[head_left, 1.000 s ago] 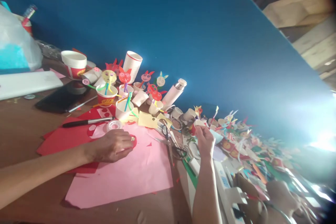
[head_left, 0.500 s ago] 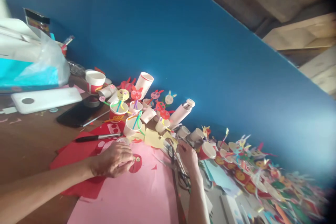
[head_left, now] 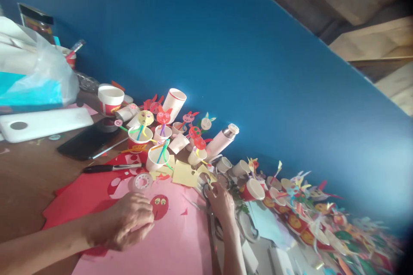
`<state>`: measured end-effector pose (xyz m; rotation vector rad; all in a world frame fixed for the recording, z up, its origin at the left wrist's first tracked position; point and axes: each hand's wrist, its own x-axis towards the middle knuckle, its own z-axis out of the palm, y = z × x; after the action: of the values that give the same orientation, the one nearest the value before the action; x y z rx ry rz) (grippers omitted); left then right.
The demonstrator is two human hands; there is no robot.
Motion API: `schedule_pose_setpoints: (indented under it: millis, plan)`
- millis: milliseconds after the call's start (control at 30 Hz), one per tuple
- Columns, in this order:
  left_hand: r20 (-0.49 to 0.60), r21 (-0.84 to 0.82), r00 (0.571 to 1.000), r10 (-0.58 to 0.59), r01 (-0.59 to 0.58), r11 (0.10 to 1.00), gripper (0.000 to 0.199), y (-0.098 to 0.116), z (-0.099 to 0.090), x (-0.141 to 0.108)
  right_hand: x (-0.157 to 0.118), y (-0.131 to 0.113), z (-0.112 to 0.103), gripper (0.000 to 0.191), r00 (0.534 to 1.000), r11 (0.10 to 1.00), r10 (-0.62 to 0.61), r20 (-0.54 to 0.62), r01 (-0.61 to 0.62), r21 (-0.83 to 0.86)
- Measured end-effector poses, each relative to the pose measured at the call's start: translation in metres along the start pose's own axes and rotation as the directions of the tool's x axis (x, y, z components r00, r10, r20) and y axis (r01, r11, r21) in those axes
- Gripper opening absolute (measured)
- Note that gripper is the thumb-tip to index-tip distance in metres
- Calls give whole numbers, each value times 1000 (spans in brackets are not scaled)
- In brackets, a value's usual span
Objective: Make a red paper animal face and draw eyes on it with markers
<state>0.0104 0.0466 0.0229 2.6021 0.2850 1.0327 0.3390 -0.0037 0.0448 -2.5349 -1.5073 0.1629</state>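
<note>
My left hand (head_left: 130, 219) rests over the pink paper sheet (head_left: 174, 245) with its fingers curled; what they hold, if anything, is hidden. Close to its fingertips lies a red paper oval (head_left: 160, 207) with two drawn eyes and a mouth line. Just above that hand sits a small white ring (head_left: 142, 181), like a tape roll. At the sheet's right edge my right hand (head_left: 221, 202) has its fingers on the dark handles of the scissors (head_left: 205, 190). Their blades point towards the pink sheet.
Paper cups (head_left: 158, 157) with straw-and-paper animal figures stand behind the sheet. A marker (head_left: 112, 167) lies on red paper (head_left: 71, 197). Further left are a phone (head_left: 85, 139) and a white power bank (head_left: 48, 124). A flask (head_left: 222, 142) leans near the blue wall; many decorated cups (head_left: 297, 219) fill the right.
My left hand has drawn back towards me, uncovering more of the red face and the white ring. My right hand has shifted left onto the scissors' handles. The view has turned slightly.
</note>
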Motion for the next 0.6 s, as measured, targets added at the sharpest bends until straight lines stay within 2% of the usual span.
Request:
schedule_pose_setpoints:
  millis: [67,200,367,500,600]
  plan:
    - [10,-27,1000,16,-16,1000,19,6,0,-1,-1,2,1,26,1000,999,18,17,-18,-32]
    - [128,-31,991,23,-19,999,19,14,2,-2,0,17,-3,29,996,992,94,1,-93,-85]
    - [189,-53,981,35,-26,998,20,16,6,-5,5,35,-2,31,988,977,152,-26,-155,-146]
    - [242,-51,970,26,-14,999,21,14,9,-6,0,25,0,38,989,976,87,-117,-109,-189]
    - [243,-73,970,-7,25,997,19,14,7,-6,-4,10,2,32,984,980,-69,-167,35,-197]
